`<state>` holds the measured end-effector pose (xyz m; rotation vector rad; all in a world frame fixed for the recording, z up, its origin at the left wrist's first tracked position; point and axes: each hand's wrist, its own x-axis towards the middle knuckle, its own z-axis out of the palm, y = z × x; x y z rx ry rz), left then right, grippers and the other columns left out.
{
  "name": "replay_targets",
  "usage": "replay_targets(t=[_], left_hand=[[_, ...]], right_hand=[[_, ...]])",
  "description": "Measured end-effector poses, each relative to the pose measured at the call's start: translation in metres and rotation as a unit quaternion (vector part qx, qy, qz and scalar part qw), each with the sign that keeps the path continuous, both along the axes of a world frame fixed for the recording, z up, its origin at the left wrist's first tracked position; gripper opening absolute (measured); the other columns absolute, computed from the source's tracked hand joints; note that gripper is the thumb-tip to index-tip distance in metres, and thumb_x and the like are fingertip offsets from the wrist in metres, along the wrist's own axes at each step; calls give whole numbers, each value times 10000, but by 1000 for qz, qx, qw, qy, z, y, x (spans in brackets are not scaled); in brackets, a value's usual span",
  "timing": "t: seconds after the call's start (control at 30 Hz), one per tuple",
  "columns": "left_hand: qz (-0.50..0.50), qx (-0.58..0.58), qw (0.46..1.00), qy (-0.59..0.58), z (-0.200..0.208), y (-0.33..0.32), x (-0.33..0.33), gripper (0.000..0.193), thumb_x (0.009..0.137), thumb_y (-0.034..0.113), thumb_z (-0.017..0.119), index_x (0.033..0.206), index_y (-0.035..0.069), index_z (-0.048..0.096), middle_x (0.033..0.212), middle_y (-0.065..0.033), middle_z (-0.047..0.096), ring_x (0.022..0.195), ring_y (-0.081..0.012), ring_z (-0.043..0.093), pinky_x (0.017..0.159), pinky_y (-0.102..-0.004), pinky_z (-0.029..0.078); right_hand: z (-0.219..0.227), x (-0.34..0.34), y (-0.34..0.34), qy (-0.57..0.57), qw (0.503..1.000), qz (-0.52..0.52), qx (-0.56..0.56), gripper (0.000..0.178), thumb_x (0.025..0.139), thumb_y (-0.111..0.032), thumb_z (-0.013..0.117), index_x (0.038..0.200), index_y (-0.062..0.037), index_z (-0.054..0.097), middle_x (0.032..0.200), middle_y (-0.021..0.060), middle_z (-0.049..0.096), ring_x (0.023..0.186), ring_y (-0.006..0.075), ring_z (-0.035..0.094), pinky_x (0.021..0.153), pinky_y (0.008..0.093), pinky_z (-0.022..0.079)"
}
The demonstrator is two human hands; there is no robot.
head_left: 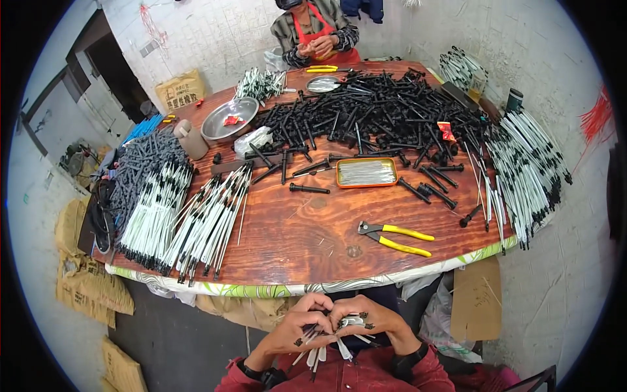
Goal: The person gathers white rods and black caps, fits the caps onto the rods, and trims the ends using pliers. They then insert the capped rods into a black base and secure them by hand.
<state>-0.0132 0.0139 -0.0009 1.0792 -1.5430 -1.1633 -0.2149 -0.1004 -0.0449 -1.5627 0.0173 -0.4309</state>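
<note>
My left hand (pixel 299 328) and my right hand (pixel 375 319) are together in front of my chest, below the table's near edge. Both are closed round a loose bundle of thin white rods with black ends (pixel 344 349), which poke out below and between the fingers. The fingertips meet at the top, and part of the bundle is hidden inside the palms. Beyond my hands, pincers with yellow handles (pixel 397 240) lie on the wooden table (pixel 294 242). Farther back is an orange-rimmed tin (pixel 338 176) full of thin pale pins.
Black plastic stakes (pixel 385 108) are heaped across the table. White rods lie bundled at left (pixel 153 215) and right (pixel 529 170). A metal bowl (pixel 212 127) and grey parts (pixel 140 173) are at the left. Across the table sits a person in a red apron (pixel 317 29).
</note>
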Motion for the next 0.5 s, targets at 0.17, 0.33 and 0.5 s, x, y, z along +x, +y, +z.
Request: replay_targets(t=[0.17, 0.33, 0.5], left_hand=[[-131, 14, 984, -119, 39, -11, 20, 302, 769, 142, 840, 1034, 87, 706, 1240, -97, 549, 1142, -262, 553, 975, -374, 445], [-160, -58, 953, -252, 86, -58, 49, 350, 812, 173, 792, 1138, 92, 693, 1167, -94, 655, 1108, -286, 617, 971, -403, 478], [81, -175, 887, -420, 76, -141, 72, 265, 872, 112, 676, 1133, 64, 673, 1030, -141, 649, 953, -302, 642, 845, -401, 513]], right_hand=[[8, -3, -1, -11, 1000, 21, 2, 140, 842, -49, 765, 918, -10, 653, 912, 92, 689, 834, 205, 691, 731, 318, 512], [6, -6, 0, -19, 997, 25, 73, 148, 846, -45, 762, 901, 5, 633, 905, 81, 694, 1001, 220, 710, 836, 317, 540], [10, -12, 0, -11, 995, 30, 92, 140, 860, -28, 744, 876, 11, 610, 911, 99, 708, 1085, 248, 697, 874, 318, 547]])
